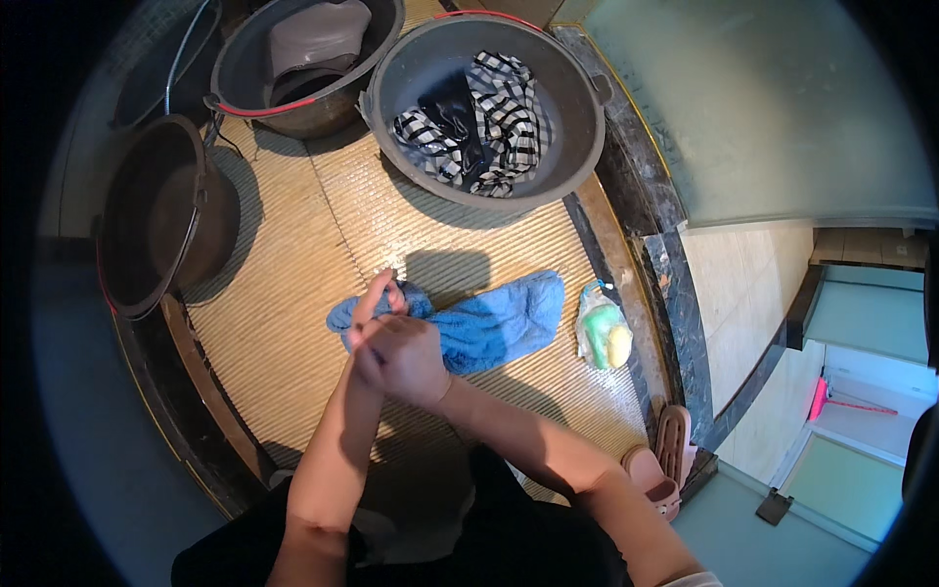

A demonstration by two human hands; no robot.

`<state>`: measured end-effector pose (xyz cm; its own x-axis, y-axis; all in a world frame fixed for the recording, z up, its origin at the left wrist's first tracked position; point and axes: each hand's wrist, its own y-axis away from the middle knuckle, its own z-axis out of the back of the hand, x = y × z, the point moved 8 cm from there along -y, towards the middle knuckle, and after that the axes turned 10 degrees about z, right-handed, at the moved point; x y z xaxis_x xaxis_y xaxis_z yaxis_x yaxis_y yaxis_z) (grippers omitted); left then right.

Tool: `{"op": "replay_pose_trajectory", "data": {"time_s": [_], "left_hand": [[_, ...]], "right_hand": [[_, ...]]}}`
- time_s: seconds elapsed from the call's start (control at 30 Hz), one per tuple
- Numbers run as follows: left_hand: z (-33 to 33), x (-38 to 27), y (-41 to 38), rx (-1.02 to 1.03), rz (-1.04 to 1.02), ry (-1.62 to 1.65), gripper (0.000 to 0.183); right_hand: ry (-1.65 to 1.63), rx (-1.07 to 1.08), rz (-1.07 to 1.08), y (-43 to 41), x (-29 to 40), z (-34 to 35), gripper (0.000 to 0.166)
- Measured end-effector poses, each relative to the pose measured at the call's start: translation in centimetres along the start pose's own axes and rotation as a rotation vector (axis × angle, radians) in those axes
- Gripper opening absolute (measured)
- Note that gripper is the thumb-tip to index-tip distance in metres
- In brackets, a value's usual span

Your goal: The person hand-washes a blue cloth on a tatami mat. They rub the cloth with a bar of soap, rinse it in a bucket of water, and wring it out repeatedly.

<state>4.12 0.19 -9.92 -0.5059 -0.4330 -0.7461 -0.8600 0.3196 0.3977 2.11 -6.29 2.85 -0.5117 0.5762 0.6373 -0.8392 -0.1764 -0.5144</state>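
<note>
My hands are pressed together above a blue towel [506,319] that lies bunched and twisted on the ribbed floor. My right hand [411,356] is wrapped over my left hand [375,304] near its wrist. A few left fingers stick out past it, while the rest of that hand is hidden. To the right of the towel, a clear net bag [585,326] holds a green piece [601,326] and a yellow piece [618,345] that look like soap.
A dark basin [587,158] ahead holds water and black-and-white checked cloth [513,139]. Another bucket [330,110] contains a grey-brown item [315,37]. A bucket [216,220] leans at left. Pink slippers [649,477] lie at lower right by a stone ledge [678,293] and frosted glass [770,110].
</note>
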Motion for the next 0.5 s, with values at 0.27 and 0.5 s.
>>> {"op": "replay_pose_trajectory", "data": {"time_s": [0.27, 0.5], "left_hand": [[-4.8, -2.4, 0.6, -0.397, 0.379, -0.073, 0.024], [-1.8, -13.9, 1.8, -0.610, -0.048, 0.032, 0.034]], "right_hand": [[-0.124, -0.183, -0.543, 1.6, -10.7, 2.3, 0.034], [-0.663, 0.062, -0.488, 0.5, -7.9, 2.6, 0.042]]}}
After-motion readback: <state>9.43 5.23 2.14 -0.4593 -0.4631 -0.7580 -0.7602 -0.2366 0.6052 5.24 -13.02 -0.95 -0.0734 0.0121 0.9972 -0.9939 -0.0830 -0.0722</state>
